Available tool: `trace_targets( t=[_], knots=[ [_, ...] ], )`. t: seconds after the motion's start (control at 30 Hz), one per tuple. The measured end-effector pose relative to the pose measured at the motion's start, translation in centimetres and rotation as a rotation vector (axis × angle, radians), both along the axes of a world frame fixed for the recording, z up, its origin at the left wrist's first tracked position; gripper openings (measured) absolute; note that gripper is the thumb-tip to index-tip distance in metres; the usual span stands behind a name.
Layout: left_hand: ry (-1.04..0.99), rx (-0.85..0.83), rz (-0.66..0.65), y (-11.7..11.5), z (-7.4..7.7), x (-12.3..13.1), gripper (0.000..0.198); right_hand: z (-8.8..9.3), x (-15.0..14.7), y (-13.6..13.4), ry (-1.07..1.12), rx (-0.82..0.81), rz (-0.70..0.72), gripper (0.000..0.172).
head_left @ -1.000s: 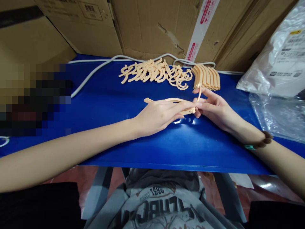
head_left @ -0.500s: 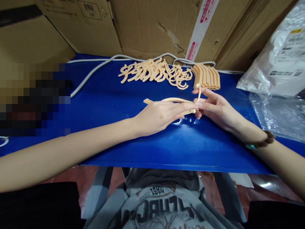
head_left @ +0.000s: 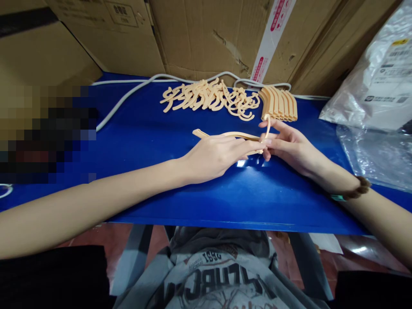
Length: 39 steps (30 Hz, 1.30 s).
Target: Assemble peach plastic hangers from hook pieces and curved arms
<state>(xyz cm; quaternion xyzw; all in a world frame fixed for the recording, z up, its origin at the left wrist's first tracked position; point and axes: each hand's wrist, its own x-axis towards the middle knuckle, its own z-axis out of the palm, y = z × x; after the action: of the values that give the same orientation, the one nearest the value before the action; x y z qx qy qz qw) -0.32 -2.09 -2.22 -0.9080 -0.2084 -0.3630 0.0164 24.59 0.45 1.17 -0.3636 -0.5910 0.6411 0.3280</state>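
My left hand (head_left: 212, 158) reaches across a beige plastic hanger arm (head_left: 199, 133), its fingers closed over the long curved piece. One end of that arm sticks out to the left, and its upper edge shows above my knuckles. My right hand (head_left: 294, 148) pinches a thin curved beige hook (head_left: 268, 124), which stands up from the arm's right end. My fingertips meet at this joint and hide how the pieces fit together. Behind the hands lie a loose heap of beige hooks (head_left: 202, 95) and a tidy stack of curved hanger arms (head_left: 279, 104).
The blue table (head_left: 151, 201) ends in an edge close to my body. A white cable (head_left: 119, 107) runs along the back before cardboard boxes (head_left: 206, 38). Clear plastic packaging (head_left: 370, 86) stands at the right. A blurred-out patch covers the left side.
The hanger arm has tilted slightly, with its left end a bit farther up and left. My left fingertips have drawn back slightly; the right hand has barely moved.
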Motion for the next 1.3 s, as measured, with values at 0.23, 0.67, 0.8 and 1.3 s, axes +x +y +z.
trace_targets(
  t=[0.23,0.67,0.8,1.3],
  knots=[
    [0.008,0.037,-0.001,0.03,0.15,0.08,0.032,-0.09,0.01,0.11,0.015,-0.013,0.011,0.057],
    [0.043,0.065,0.007,0.0,0.5,0.19,0.028,-0.25,0.06,0.18,0.013,-0.002,0.024,0.061],
    [0.064,0.04,0.015,0.02,0.28,0.07,0.029,-0.28,0.03,0.21,0.008,-0.004,0.019,0.063],
    [0.176,-0.049,0.078,-0.24,0.41,0.09,0.033,-0.62,0.12,0.2,-0.017,0.044,0.031,0.057]
  ],
)
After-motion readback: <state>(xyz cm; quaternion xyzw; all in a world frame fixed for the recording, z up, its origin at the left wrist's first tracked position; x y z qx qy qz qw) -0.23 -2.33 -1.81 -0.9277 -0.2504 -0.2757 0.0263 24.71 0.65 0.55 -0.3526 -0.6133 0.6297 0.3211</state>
